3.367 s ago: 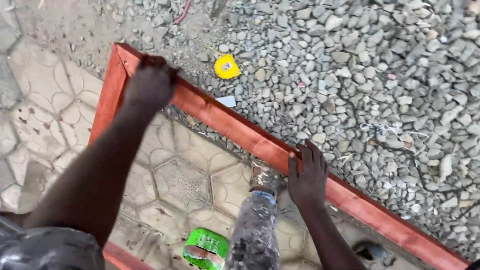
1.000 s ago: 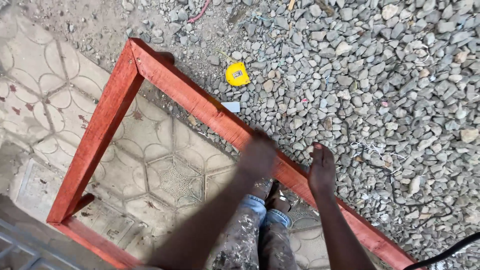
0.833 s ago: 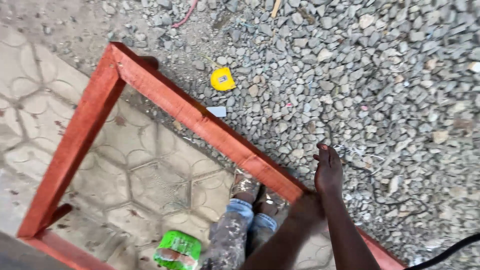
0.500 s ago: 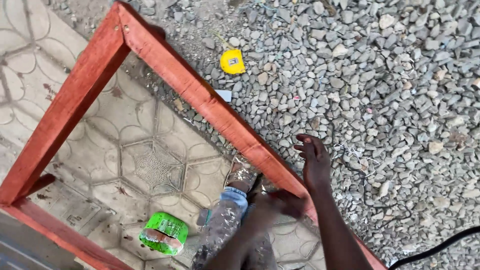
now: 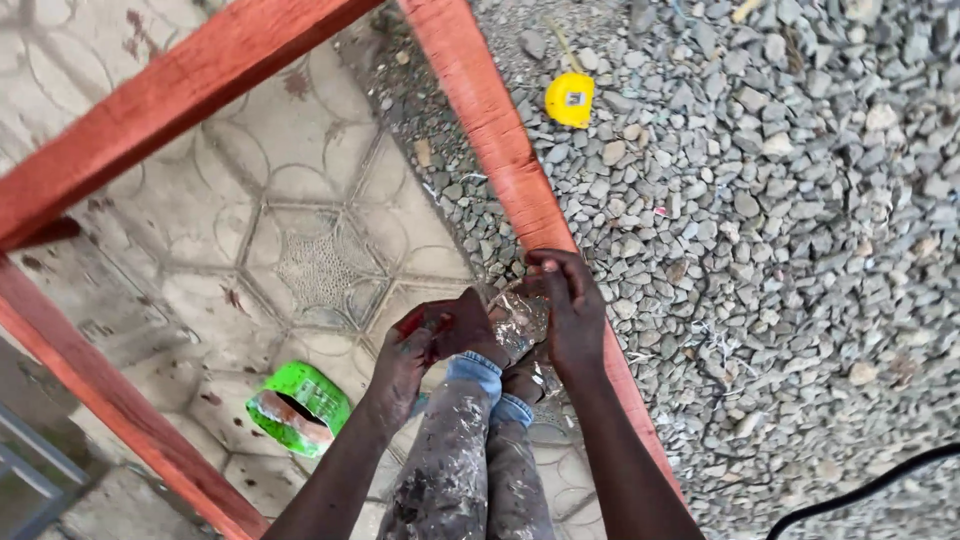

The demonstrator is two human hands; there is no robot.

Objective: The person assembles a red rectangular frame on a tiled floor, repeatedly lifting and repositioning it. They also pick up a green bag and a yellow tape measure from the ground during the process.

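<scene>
Both arms reach down and forward from the bottom edge, forearms nearly parallel, hands meeting just left of the red wooden frame (image 5: 500,150). Left hand (image 5: 425,345) is curled, fingers closed around something reddish, a rag or pad by the look, can't tell exactly; red stain on the fingers. Right hand (image 5: 570,310) is cupped, fingers bent and pinching a clear crumpled plastic piece (image 5: 520,315) that sits between the two hands, just beside the frame's long rail. Right wrist lies over that rail. Paint-spattered jeans (image 5: 465,450) and a foot below the hands, standing inside the frame on the patterned paving (image 5: 300,230). Green container (image 5: 300,405) lies on the paving, near the left forearm, apart from it. Yellow tape measure (image 5: 570,100) on the gravel (image 5: 800,250) to the right of the rail, well apart from the hands. Black cable (image 5: 870,485) at lower right corner. Versus 3.4 s ago: the hands were spread flat on the rail, left at the far corner, right further along it; now both are off that grip and brought together low on the plastic. Half a second ago the right hand was open over the rail, now it is closed. View has also swung closer, frame corner out of shot.
</scene>
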